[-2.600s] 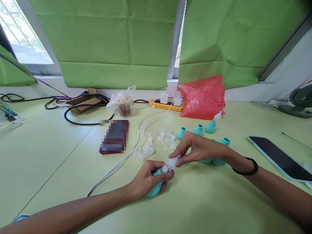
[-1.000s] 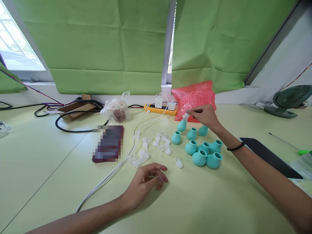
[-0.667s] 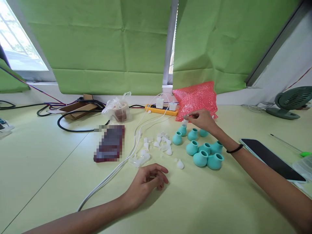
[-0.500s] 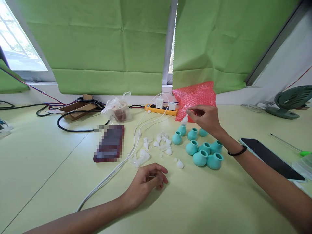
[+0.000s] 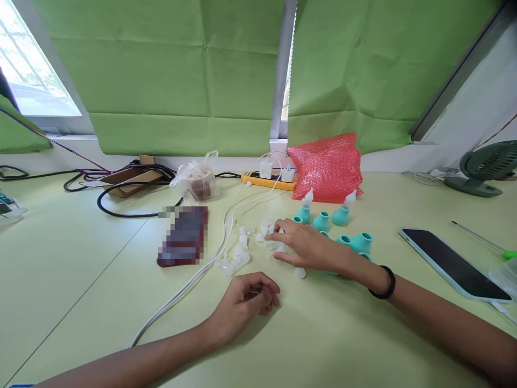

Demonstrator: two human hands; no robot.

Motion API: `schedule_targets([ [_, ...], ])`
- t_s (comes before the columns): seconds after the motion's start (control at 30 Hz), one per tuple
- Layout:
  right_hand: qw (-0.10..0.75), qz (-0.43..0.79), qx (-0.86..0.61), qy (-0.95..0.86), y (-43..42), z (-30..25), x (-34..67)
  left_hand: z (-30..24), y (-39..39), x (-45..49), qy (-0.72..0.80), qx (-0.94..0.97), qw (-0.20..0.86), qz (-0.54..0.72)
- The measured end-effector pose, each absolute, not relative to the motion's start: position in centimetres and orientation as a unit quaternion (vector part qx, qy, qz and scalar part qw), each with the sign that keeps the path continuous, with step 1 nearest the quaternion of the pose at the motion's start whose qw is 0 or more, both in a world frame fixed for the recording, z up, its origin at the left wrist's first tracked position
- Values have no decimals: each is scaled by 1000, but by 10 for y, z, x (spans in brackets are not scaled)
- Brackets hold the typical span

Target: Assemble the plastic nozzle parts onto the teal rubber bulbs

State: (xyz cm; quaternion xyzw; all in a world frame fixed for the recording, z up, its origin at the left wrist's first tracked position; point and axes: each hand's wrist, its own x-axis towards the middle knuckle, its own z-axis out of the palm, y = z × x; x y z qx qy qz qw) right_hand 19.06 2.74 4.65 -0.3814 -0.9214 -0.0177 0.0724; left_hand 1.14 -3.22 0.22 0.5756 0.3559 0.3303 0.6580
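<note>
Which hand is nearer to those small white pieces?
Right: the right hand is partly over the small white pieces; the left hand lies short of them, nearer the person.

Seen from in here: left hand at the table's front middle, right hand behind it and to its right, fingers over loose plastic pieces, with the bulbs behind and right, partly hidden by that hand, nozzles in two back-row ones. Left of the pieces, cables, then a flat device; along the rear, left to right, box, wrapped roll, power strip holding chargers, bag. Right of the bulbs, a phone, rod-shaped tool behind it, fan far back right.
</note>
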Motion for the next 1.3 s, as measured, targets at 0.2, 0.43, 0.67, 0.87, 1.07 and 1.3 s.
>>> schedule_targets([
  [0.2, 31, -71, -340, -937, 27, 33, 179, 3, -33, 11, 360, 570, 661, 329],
  [0.43, 61, -34, -332, -941, 26, 41, 178, 3, -31, 12, 362, 538, 674, 355],
  [0.67, 192, 103, -294, -931, 13, 61, 181, 1, -29, 11, 369, 490, 691, 382],
  [0.87, 180, 157, -255, -937, 10, 62, 180, 3, -28, 10, 361, 487, 687, 401],
  [1.07, 154, 149, -254, -943, 14, 61, 184, 4, -28, 11, 379, 477, 682, 406],
  [1.3, 119, -20, -353, -928, 36, 52, 193, 4, -29, 13, 400, 471, 672, 409],
])
